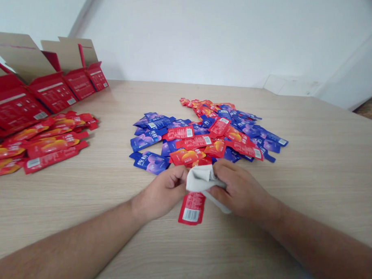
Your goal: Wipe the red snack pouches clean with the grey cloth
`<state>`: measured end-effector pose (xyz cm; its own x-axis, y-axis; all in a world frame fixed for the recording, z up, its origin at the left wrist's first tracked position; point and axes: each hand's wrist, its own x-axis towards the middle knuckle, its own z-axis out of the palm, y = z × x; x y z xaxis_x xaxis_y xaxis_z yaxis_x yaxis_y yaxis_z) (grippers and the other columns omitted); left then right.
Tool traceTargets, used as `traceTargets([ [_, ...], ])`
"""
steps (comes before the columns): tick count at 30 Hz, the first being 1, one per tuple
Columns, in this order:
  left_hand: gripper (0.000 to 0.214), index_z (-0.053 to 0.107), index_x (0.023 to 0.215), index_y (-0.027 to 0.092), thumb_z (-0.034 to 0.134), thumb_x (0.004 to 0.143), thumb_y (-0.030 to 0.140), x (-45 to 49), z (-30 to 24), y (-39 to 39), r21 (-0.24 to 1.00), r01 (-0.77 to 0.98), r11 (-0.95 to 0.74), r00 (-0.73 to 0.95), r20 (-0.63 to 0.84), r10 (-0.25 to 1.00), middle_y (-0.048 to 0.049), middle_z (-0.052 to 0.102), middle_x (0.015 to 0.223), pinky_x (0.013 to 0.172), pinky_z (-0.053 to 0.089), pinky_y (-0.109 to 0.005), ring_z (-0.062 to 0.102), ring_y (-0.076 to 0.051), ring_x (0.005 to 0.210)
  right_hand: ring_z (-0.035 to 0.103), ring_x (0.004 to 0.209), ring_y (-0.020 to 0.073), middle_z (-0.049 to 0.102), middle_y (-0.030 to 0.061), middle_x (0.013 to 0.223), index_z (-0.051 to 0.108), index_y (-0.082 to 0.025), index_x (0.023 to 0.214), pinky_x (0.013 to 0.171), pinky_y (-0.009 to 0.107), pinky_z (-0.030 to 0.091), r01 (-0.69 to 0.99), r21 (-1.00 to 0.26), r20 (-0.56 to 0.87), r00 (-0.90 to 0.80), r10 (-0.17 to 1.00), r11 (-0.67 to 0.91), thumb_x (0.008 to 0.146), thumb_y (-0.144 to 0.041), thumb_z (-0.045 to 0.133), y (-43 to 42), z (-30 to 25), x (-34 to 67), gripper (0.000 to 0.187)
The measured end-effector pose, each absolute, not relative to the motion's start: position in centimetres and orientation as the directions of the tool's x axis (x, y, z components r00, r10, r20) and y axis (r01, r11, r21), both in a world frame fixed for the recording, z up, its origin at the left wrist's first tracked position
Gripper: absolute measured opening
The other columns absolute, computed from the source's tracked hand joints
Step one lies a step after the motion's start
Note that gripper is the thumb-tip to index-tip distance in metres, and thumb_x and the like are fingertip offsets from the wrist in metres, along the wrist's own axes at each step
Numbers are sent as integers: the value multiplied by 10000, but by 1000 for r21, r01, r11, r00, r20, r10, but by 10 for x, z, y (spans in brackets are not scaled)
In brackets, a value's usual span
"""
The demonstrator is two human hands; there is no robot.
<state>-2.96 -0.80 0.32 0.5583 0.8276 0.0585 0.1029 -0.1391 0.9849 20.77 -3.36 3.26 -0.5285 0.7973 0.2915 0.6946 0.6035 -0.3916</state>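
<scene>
My left hand point(163, 192) is closed on the upper end of a red sachet point(191, 207) that lies on the wooden table with its barcode end toward me. My right hand point(239, 189) grips a crumpled white cloth point(202, 177) and presses it against the top of that sachet. Both hands sit just in front of a loose pile of red and blue sachets point(210, 134).
A row of red sachets point(42, 144) lies at the left of the wooden table point(311, 163). Behind it stand several open red cardboard boxes point(53, 89) with flaps up. A white wall runs along the table's far edge.
</scene>
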Motion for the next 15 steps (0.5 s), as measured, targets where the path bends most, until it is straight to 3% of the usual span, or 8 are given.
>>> traceTargets([
  [3, 285, 515, 787, 168, 700, 877, 366, -29, 3, -9, 994, 78, -77, 559, 21, 829, 24, 530, 708, 572, 345, -238, 441, -106, 621, 576, 846, 199, 614, 37, 941, 521, -214, 875, 739, 315, 433, 617, -413, 241, -635, 734, 670, 897, -218, 638, -37, 33, 205, 118],
  [8, 252, 525, 795, 165, 658, 907, 348, -29, 3, -8, 987, 82, -135, 559, 67, 826, -11, 584, 804, 671, 416, -266, 508, -133, 730, 556, 821, 205, 597, 37, 919, 519, -206, 957, 717, 324, 406, 738, -407, 331, -431, 840, 539, 930, -274, 621, -33, 31, 208, 126],
  [13, 271, 528, 790, 166, 708, 875, 350, -29, 2, -9, 997, 43, -64, 562, 29, 827, 18, 556, 727, 575, 359, -233, 464, -105, 626, 529, 769, 182, 587, 18, 887, 486, -222, 860, 681, 303, 383, 611, -426, 229, -640, 733, 667, 877, -227, 650, -36, 31, 205, 166],
  [15, 265, 530, 792, 165, 700, 881, 348, -29, 3, -9, 998, 26, -61, 568, 35, 822, 19, 555, 721, 572, 359, -233, 463, -104, 621, 537, 791, 186, 593, 23, 907, 491, -221, 869, 697, 306, 389, 611, -422, 232, -642, 731, 670, 881, -221, 644, -37, 31, 205, 154],
])
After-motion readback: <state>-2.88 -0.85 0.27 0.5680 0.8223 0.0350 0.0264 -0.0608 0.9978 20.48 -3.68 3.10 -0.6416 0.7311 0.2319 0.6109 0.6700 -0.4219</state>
